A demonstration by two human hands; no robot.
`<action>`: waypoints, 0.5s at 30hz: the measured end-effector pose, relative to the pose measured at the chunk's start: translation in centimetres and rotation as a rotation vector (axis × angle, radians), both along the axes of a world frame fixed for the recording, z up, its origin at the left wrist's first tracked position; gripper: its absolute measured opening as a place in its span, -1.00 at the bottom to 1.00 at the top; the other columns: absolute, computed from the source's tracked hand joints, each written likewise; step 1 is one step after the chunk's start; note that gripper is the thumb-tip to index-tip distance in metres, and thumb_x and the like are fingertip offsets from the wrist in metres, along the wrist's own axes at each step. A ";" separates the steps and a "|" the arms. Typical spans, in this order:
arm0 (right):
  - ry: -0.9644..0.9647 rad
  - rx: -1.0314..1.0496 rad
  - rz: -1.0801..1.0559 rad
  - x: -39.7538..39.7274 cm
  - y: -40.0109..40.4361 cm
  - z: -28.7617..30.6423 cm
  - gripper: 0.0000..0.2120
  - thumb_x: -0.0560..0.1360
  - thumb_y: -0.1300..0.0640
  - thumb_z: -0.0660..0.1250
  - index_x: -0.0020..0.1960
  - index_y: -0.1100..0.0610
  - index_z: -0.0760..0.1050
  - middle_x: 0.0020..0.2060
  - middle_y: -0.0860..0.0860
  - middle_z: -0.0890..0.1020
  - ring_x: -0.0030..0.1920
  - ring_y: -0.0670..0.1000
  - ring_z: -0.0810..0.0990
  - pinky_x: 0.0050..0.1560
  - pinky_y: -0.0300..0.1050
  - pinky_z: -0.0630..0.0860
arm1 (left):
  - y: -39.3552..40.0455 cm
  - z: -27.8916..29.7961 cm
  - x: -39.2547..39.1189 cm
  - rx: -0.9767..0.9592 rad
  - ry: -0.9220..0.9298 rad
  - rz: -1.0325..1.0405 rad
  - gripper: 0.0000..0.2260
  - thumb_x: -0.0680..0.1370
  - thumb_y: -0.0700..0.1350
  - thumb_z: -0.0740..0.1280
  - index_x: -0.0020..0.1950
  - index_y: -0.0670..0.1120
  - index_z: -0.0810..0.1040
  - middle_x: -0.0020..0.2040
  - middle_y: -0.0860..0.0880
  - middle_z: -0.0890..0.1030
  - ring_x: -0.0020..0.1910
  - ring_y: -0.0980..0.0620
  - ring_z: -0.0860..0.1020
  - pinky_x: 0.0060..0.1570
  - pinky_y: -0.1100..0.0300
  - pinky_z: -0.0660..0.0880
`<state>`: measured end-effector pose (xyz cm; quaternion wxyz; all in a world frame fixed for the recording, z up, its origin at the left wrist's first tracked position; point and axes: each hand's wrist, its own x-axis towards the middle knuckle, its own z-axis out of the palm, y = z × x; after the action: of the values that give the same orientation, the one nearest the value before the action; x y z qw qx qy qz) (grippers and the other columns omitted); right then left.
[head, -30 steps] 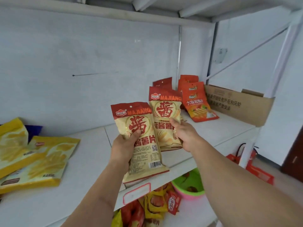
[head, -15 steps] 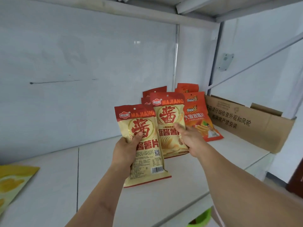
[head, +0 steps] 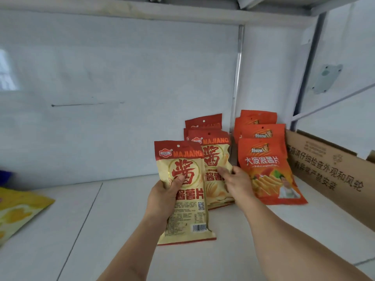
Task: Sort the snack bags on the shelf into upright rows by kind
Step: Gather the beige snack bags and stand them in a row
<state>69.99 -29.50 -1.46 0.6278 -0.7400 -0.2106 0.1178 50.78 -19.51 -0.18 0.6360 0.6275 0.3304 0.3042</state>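
My left hand (head: 162, 197) grips a cream and red MAJIANG chip bag (head: 183, 216) upright above the white shelf (head: 113, 230). My right hand (head: 236, 182) holds a second MAJIANG bag (head: 215, 157) by its right side, its bottom edge near the shelf in front of a row of like bags (head: 203, 122) leaning by the back wall. To the right stands a row of orange chip bags (head: 263, 163), several deep, upright and leaning back.
A brown cardboard box (head: 332, 175) with printed characters lies along the shelf's right end. A yellow snack bag (head: 18, 211) lies flat at the left edge, with something blue behind it. A white wall backs the shelf.
Both hands have carried the two MAJIANG bags to the right and further in, up to the rows at the back. The view has turned right; the yellow bags slid to the left edge.
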 end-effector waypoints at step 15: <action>0.072 0.214 0.182 2.5 -1.8 -0.1 -0.62 0.64 -0.23 0.10 -0.10 -0.08 0.59 -0.27 -0.21 0.69 -0.22 -0.22 0.64 -0.20 -0.30 0.49 | -5.1 -2.3 6.8 0.174 0.181 0.259 -0.52 0.41 0.38 0.42 -0.01 -0.01 0.51 -0.13 0.06 0.73 -0.15 0.01 0.71 -0.02 -0.08 0.65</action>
<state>72.47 -31.25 -1.54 0.6970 -0.6420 -0.2654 0.1776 57.57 -24.63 -2.47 0.5026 0.6572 0.4366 0.3533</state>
